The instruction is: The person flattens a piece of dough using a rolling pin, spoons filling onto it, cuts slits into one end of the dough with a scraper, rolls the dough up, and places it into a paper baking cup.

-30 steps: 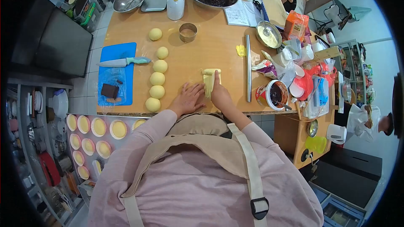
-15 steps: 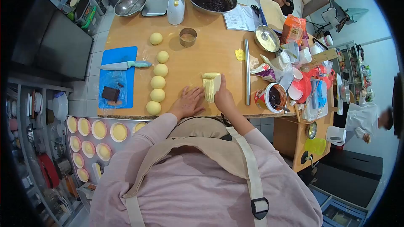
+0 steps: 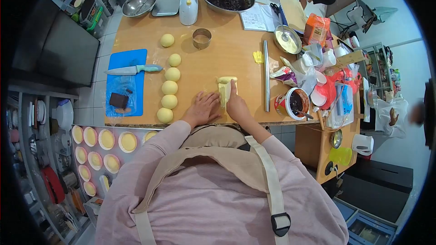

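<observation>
My left hand (image 3: 203, 108) lies on the tabletop, fingers spread and holding nothing, just left of a flattened, smeared piece of pale yellow dough (image 3: 222, 94). In my right hand (image 3: 239, 108) is a flat cream-coloured scraper (image 3: 229, 90), its lower part hidden by the fingers. My index finger stretches along the scraper, which lies against the dough. A thicker roll of dough sits along the far edge of the smear. Left of my hands, several round dough balls (image 3: 170, 87) form a column.
A blue cutting board (image 3: 121, 56) carries a knife (image 3: 134, 70) and a dark block (image 3: 119, 100). Right of the dough are a metal tube (image 3: 266, 77) and a tub of dark filling (image 3: 292, 103). A ring cutter (image 3: 201, 39) stands farther back. Filled tart cups (image 3: 106, 139) sit lower left.
My right hand and the scraper have shifted slightly left over the dough, and the far roll looks thicker. My left hand stays about where it was.
</observation>
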The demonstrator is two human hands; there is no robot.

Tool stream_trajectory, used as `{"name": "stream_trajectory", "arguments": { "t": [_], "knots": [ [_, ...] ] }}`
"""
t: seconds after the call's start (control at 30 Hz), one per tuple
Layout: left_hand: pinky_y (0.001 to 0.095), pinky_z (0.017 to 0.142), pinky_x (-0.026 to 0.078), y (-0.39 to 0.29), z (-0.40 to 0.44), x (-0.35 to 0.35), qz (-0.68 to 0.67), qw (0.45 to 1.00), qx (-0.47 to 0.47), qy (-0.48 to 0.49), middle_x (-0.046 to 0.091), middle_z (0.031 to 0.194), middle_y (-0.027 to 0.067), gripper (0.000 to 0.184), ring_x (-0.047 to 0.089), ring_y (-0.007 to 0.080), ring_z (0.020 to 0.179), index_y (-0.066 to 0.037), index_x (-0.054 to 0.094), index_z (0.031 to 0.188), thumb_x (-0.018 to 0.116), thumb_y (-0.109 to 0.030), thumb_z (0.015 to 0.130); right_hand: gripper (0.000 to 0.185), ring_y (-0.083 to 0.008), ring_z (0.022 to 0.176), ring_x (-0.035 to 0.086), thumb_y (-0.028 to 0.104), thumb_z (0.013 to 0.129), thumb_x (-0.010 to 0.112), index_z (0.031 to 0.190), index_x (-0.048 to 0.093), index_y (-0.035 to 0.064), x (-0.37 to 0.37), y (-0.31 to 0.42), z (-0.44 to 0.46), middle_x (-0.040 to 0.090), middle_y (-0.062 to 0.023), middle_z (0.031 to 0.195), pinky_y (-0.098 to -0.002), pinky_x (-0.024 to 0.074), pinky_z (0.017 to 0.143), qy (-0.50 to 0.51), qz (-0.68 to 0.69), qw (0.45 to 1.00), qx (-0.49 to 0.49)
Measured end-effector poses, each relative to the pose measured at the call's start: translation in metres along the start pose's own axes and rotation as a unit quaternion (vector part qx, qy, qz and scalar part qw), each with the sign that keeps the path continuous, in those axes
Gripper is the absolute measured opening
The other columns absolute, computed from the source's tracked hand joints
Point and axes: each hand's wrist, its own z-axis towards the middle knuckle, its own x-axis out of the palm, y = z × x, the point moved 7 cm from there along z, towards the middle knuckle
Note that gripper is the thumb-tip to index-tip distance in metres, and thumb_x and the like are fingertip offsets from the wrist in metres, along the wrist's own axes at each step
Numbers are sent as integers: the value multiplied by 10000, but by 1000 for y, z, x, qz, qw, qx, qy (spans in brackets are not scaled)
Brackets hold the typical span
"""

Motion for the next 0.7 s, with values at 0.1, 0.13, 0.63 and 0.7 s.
{"name": "stream_trajectory", "arguments": {
  "t": [0.1, 0.13, 0.63, 0.7],
  "knots": [
    [534, 1155, 148, 0, 0, 0, -9, 1000, -3, 4, 411, 1463, 86, 724, 302, 236, 1409, -75, 462, 1373, 466, -623, 899, 906, -446, 738, 657, 36, 842, 546, 1522, -53, 39, 2, -1, 1, 650, -300, 817, -523, 517, 648, 22, -13, 1000, 18],
    [535, 1155, 150, 1, 0, 2, -11, 1000, -2, 4, 412, 1462, 87, 726, 303, 238, 1409, -75, 464, 1371, 468, -625, 897, 913, -444, 743, 658, 36, 842, 548, 1521, -62, 38, 2, 0, 1, 651, -298, 822, -520, 518, 650, 23, -13, 1000, 16],
    [534, 1161, 141, 2, -1, 3, 2, 1000, 2, 3, 410, 1473, 84, 729, 310, 242, 1404, -81, 427, 1405, 453, -613, 909, 959, -437, 769, 660, 33, 833, 565, 1507, -115, 15, 10, 5, -1, 654, -292, 848, -507, 523, 665, 28, -6, 1000, -3],
    [529, 1162, 142, 1, 1, 1, 3, 1000, 1, 4, 408, 1474, 83, 729, 311, 241, 1404, -83, 418, 1410, 453, -611, 909, 954, -440, 762, 659, 30, 831, 565, 1505, -110, 5, 12, 1, -4, 651, -296, 837, -512, 520, 666, 18, 15, 1000, -13]
  ]
}}
